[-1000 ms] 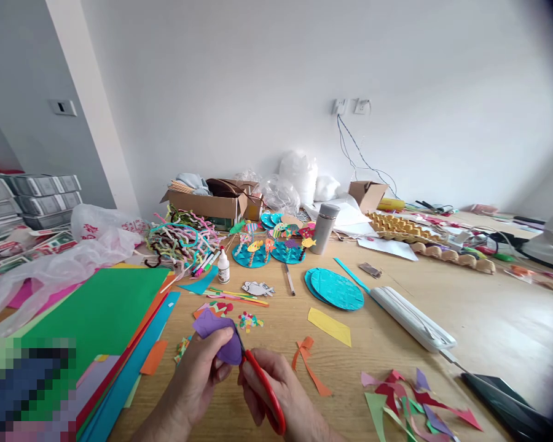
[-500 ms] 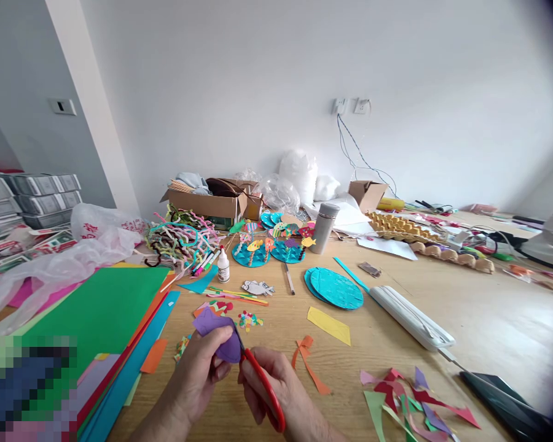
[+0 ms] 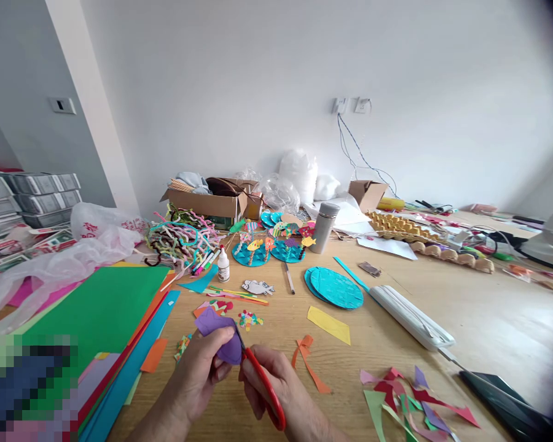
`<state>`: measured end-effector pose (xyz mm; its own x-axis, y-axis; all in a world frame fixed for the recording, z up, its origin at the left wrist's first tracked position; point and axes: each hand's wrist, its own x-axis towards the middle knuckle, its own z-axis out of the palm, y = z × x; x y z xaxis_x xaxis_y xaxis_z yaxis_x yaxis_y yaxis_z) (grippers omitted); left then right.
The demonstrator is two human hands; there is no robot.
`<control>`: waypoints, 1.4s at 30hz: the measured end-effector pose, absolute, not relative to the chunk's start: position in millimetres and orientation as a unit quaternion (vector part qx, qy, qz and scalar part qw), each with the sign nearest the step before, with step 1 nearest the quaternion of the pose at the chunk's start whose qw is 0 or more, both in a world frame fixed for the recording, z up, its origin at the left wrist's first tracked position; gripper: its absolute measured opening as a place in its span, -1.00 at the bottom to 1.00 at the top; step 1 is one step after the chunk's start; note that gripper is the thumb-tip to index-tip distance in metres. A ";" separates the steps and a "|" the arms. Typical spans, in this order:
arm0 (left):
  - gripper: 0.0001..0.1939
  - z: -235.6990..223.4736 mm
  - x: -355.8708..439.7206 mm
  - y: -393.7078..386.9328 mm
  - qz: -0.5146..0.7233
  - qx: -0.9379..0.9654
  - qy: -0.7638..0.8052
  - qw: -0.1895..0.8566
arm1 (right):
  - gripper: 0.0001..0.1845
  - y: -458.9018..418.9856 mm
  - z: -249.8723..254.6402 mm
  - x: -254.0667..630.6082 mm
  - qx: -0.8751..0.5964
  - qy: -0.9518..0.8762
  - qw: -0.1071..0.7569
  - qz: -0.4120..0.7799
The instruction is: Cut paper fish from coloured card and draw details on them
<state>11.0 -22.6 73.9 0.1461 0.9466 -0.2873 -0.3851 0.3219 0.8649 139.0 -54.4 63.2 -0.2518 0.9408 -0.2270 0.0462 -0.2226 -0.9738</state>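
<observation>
Left hand point(image 3: 196, 371) pinches a piece of purple paper point(image 3: 211, 321), thumb on top and fingers curled beneath, held above a wooden worktop point(image 3: 281, 319) toward 7 o'clock in the view. Red-handled scissors point(image 3: 265, 383) bring their dark blades to the paper's 3 o'clock edge; how far the blades are parted cannot be told. Right hand point(image 3: 281, 377), at the paper's 4 o'clock, is wrapped around the scissor handles.

Around the purple paper, from left to right: a stack of coloured sheets point(image 3: 115, 301), green uppermost, lies at 10 o'clock. A small white bottle point(image 3: 223, 270) with a red tip stands upright at 12. A black-and-white fish cutout point(image 3: 257, 287) lies flat at 1. Two overlapping turquoise discs point(image 3: 337, 288) rest at 2, and mixed paper scraps point(image 3: 393, 391) are heaped at 4.
</observation>
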 end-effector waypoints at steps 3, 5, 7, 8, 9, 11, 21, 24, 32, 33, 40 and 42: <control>-0.64 74.3 11.1 -21.9 0.485 0.322 0.439 0.685 | -0.71 -54.7 63.7 138.8 -0.494 -0.504 0.369 0.605; -0.64 74.6 11.2 -21.5 0.484 0.324 0.439 0.684 | -0.69 -54.9 64.0 138.8 -0.491 -0.506 0.372 0.604; -0.63 74.4 11.3 -21.2 0.482 0.323 0.441 0.685 | -0.68 -55.0 63.9 138.8 -0.489 -0.507 0.371 0.605; -0.63 74.0 11.3 -21.2 0.480 0.323 0.441 0.686 | -0.68 -55.0 63.8 138.7 -0.488 -0.508 0.370 0.606; -0.63 73.6 11.2 -21.2 0.479 0.322 0.441 0.687 | -0.68 -55.0 63.7 138.7 -0.487 -0.508 0.370 0.607; -0.63 72.7 11.1 -21.3 0.479 0.324 0.437 0.689 | -0.68 -54.9 63.5 138.6 -0.483 -0.510 0.371 0.607; -0.63 75.9 11.1 -21.5 0.484 0.322 0.445 0.681 | -0.73 -53.9 61.6 139.8 -0.492 -0.504 0.369 0.607; -0.64 76.8 12.1 -21.4 0.479 0.330 0.445 0.681 | -0.73 -54.2 63.8 139.9 -0.487 -0.515 0.369 0.601; -0.65 77.9 12.8 -22.1 0.475 0.321 0.457 0.680 | -0.74 -53.8 65.8 140.5 -0.482 -0.519 0.373 0.600; -0.65 77.8 12.8 -22.2 0.475 0.319 0.458 0.681 | -0.73 -53.8 65.0 140.4 -0.481 -0.518 0.372 0.601; -0.62 73.8 10.5 -19.9 0.474 0.340 0.428 0.690 | -0.74 -53.4 64.3 139.8 -0.490 -0.510 0.372 0.601; -0.60 72.5 8.7 -18.7 0.473 0.351 0.419 0.691 | -0.71 -53.0 65.0 139.9 -0.490 -0.509 0.371 0.603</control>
